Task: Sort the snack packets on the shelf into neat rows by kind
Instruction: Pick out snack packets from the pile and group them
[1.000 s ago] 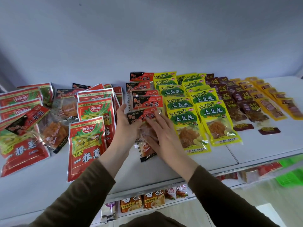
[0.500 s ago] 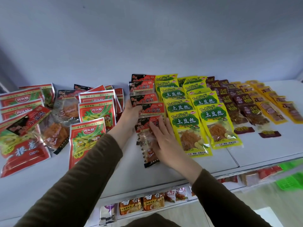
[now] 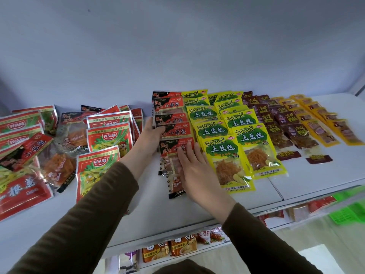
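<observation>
While your flat right hand [image 3: 194,171] presses the front red-black packet [image 3: 174,149], left hand [image 3: 150,138] grips the row's edge; five visible

Lighting was soft and even with a cool bluish cast, so the white shelf [image 3: 308,180] and back wall [image 3: 177,46] looked flat with barely any shadows, just faint ones under the forearms. The wide-angle lens bent the shelf edge into a curve and stretched things near the corners. The green tags [image 3: 349,212] at lower right were smeared and blurry, and the foil packets [image 3: 107,133] caught small glare.
</observation>
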